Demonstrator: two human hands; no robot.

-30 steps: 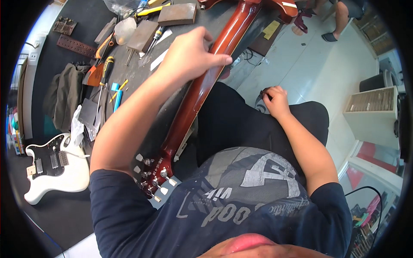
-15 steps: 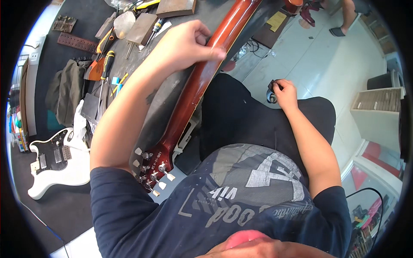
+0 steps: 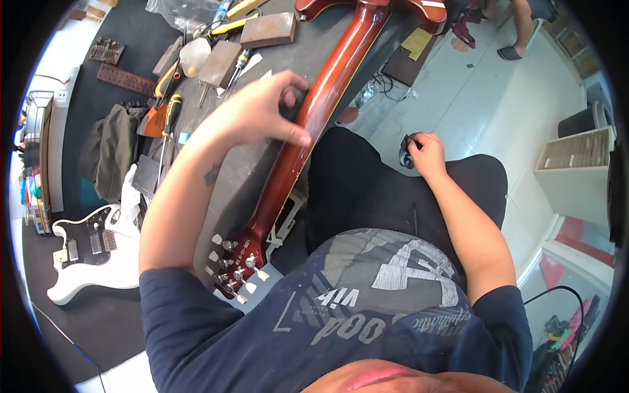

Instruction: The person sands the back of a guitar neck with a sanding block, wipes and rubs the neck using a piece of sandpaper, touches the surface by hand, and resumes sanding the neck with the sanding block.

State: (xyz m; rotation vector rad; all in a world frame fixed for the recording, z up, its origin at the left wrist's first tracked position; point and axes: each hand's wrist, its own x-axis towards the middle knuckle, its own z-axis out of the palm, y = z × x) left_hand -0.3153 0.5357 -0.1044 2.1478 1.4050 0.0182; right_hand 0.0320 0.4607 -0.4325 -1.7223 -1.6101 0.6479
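A glossy red-brown guitar lies face down, slanting from the bench's far side toward my chest. Its headstock has several metal tuning pegs with pale buttons. Over the neck's left edge is my left hand, thumb stretched onto the neck's back and the other fingers curved beside it, well apart from the thumb. That hand grips nothing. Above my right thigh, my right hand is closed on a dark curled strip, whose material I cannot make out.
On the bench left of the neck lie a metal block, a yellow-black screwdriver, a dark cloth and a white guitar body. A drawer cabinet stands at right. Another person's leg shows at the far right.
My left hand has slid along the neck toward the headstock. My right hand has shifted slightly left, still with the strip. The view has tilted, showing more of the guitar's body.
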